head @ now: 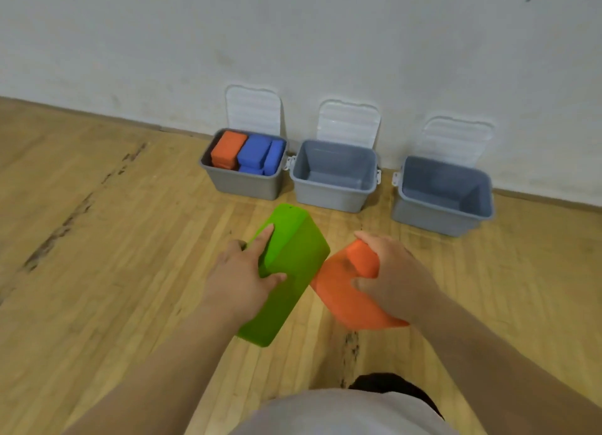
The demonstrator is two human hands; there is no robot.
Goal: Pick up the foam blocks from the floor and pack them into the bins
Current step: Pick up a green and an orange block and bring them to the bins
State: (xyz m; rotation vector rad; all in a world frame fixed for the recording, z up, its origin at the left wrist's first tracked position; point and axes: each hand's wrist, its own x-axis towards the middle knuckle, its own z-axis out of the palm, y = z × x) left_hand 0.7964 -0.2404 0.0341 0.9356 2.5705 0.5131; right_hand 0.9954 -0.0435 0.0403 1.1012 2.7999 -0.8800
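My left hand (242, 271) grips a large green foam block (290, 271), thumb on its near face and index finger stretched along its top. My right hand (391, 271) grips an orange foam block (345, 291) from above. Both blocks are held above the wooden floor and their inner corners meet. Three grey bins stand against the wall ahead. The left bin (244, 184) is filled with orange and blue blocks. The middle bin (332, 190) and the right bin (439, 213) hold nothing.
Each bin's white lid (254, 109) leans open against the white wall. The wooden floor (114, 239) spreads wide to the left, with dark scuff marks. My torso and a dark shoe show at the bottom edge.
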